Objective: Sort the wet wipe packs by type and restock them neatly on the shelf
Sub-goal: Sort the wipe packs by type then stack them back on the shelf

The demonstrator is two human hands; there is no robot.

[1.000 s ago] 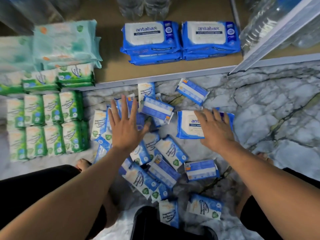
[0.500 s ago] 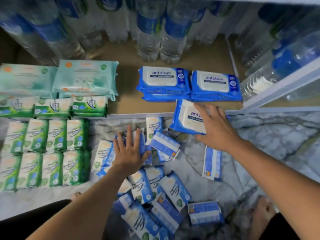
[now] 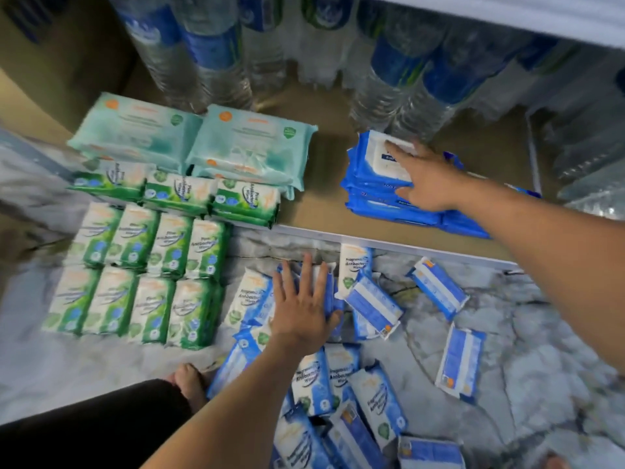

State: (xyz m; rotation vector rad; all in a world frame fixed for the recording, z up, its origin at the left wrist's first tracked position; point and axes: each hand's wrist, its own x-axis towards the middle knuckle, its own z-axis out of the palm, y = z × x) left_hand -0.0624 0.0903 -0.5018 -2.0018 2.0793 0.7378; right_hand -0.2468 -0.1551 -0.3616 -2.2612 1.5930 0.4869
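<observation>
My right hand [image 3: 427, 179] lies flat on top of a large blue wipe pack [image 3: 375, 157] that crowns a stack of the same blue packs on the brown shelf [image 3: 324, 201]. My left hand [image 3: 302, 308] rests with spread fingers on a loose heap of small blue wipe packs [image 3: 368, 304] on the marble floor. To the left, small green packs [image 3: 142, 275] stand in two neat rows on the floor. Three more green packs [image 3: 179, 194] line the shelf's front edge, and two large teal packs [image 3: 250, 150] lie behind them.
Water bottles [image 3: 216, 52] crowd the back of the shelf, and more sit behind a white divider [image 3: 534, 157] on the right. A white upper shelf edge [image 3: 541, 18] hangs above. My bare foot [image 3: 187, 384] is on the marble floor [image 3: 541, 333] by the heap.
My right hand carried the large blue pack from the shelf's front edge up onto the blue stack on the shelf. My left hand stayed on the small blue packs. The view tilted upward.
</observation>
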